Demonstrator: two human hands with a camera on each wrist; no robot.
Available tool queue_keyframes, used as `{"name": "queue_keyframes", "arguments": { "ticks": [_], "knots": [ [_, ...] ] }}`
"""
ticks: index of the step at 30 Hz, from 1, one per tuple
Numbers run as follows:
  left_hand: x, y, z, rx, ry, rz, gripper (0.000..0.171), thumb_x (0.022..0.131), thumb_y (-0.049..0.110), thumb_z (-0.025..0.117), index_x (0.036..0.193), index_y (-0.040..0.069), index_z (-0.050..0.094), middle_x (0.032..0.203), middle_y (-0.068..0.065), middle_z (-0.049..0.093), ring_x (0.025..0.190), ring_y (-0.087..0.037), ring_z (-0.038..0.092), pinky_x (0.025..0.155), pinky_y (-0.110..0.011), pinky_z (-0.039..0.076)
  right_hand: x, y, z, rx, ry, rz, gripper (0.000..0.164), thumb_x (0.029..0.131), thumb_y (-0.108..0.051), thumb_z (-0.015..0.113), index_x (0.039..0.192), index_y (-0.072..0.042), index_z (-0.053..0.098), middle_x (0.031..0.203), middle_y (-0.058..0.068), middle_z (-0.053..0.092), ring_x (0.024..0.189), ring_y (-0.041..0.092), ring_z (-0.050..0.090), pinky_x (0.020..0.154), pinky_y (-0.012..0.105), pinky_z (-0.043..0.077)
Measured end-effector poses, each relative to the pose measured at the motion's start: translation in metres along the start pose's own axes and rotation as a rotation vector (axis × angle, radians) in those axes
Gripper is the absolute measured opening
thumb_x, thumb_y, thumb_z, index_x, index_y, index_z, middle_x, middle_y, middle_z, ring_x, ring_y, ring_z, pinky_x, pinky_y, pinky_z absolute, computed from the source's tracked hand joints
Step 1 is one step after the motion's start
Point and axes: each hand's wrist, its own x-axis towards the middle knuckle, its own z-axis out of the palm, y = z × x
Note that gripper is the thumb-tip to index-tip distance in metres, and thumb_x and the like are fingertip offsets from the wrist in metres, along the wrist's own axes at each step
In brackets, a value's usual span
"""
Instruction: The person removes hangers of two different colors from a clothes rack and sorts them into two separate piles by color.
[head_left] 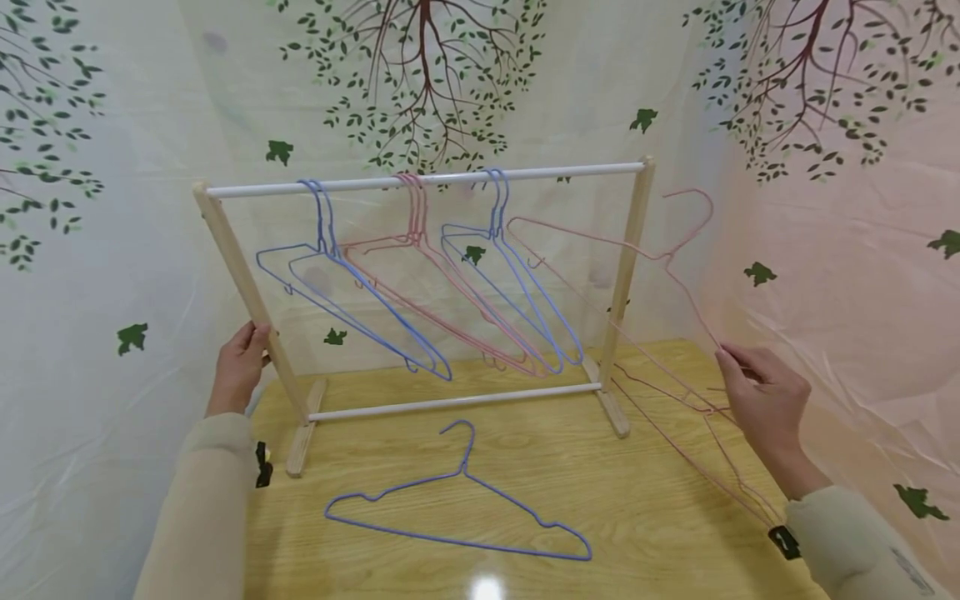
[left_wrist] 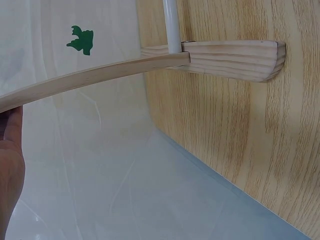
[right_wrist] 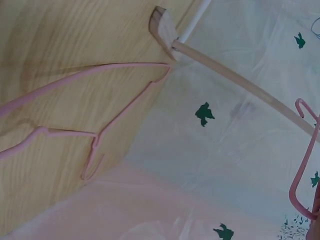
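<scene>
Rack (head_left: 577, 173), one: wooden uprights, white bars, standing on a wood-grain counter (head_left: 645, 550).

Left hand (head_left: 237, 371): raised at the rack's left side, forearm reaching up from below. The rack's left upright (head_left: 240, 271) is held in its grip, thumb laid on the front.

Right hand (head_left: 768, 400): raised to the right of the rack. A pink hanger (head_left: 666, 257) is pinched at its lower right side between thumb and fingers. This hanger is held tilted, hook uppermost and right of the rack, its far shoulder extended across the rack's right upright (head_left: 639, 208).

Hung on the rack's top bar: two blue hangers at left (head_left: 322, 246), a cluster of pink hangers at the middle (head_left: 416, 240), two blue hangers at right (head_left: 497, 233).

On the counter: one blue hanger (head_left: 463, 467), laid flat before the rack, seen in the head view only; one loose pink hanger (head_left: 708, 409), right of the rack.

Marking: a small dark mark is borne on the right sleeve (head_left: 847, 533); too small to be read.

By view: the joint at the rack's left foot (left_wrist: 230, 57) is shown close by the left wrist camera. The loose pink hanger's hook, partly covered by the right hand in the head view, is shown whole by the right wrist camera.
</scene>
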Motion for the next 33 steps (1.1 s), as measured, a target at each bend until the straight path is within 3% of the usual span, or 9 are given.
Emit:
{"name": "queue_keyframes", "arguments": {
  "ticks": [5,11,14,21,24,33],
  "knots": [
    [-0.002,0.001,0.000,0.000,0.003,-0.004,0.063,0.105,0.044,0.040,0.152,0.002,0.038,0.109,0.012,0.057,0.110,-0.004,0.052,0.103,-0.036,0.050,-0.006,0.007,-0.011,0.005,0.010,0.017,0.014,0.078,0.017,0.073,0.091,0.012,0.075,0.084,-0.012,0.067,0.072,-0.012,0.058,0.067,0.000,0.045],
    [-0.002,-0.001,-0.001,-0.005,0.009,0.001,0.063,0.105,0.042,0.040,0.152,0.001,0.038,0.107,0.013,0.057,0.108,-0.004,0.052,0.100,-0.031,0.052,-0.017,0.040,-0.024,0.019,0.027,0.016,0.013,0.078,0.015,0.075,0.090,0.012,0.075,0.085,-0.015,0.068,0.072,-0.012,0.060,0.068,0.000,0.047],
    [-0.001,-0.002,-0.001,-0.011,0.005,-0.002,0.062,0.105,0.042,0.041,0.152,0.001,0.037,0.106,0.013,0.057,0.108,-0.004,0.052,0.098,-0.028,0.053,-0.023,0.050,-0.033,0.025,0.033,0.056,0.013,0.079,0.013,0.075,0.091,0.012,0.075,0.086,-0.015,0.069,0.072,-0.011,0.061,0.068,0.000,0.047],
    [-0.003,0.002,0.000,-0.019,0.000,-0.007,0.063,0.105,0.042,0.040,0.152,0.001,0.037,0.109,0.008,0.058,0.110,-0.004,0.052,0.100,-0.029,0.052,-0.033,0.054,-0.055,-0.025,-0.014,0.187,0.014,0.082,0.009,0.074,0.096,0.012,0.074,0.087,-0.026,0.066,0.071,-0.011,0.061,0.066,0.001,0.048],
    [-0.004,0.003,0.000,-0.014,0.002,-0.007,0.064,0.105,0.043,0.040,0.152,0.000,0.036,0.108,0.011,0.057,0.110,-0.003,0.052,0.100,-0.030,0.051,-0.037,0.057,-0.062,-0.014,0.009,0.231,0.016,0.081,0.010,0.074,0.097,0.013,0.074,0.085,-0.022,0.069,0.070,-0.010,0.062,0.064,0.001,0.048],
    [-0.003,0.000,0.000,-0.008,-0.005,0.003,0.063,0.105,0.042,0.040,0.152,0.000,0.036,0.106,0.014,0.057,0.109,-0.004,0.052,0.101,-0.032,0.051,-0.044,0.064,-0.090,-0.010,0.057,0.271,0.016,0.084,0.012,0.070,0.099,0.019,0.070,0.082,-0.021,0.069,0.072,-0.009,0.065,0.065,0.003,0.050]
  ]
}}
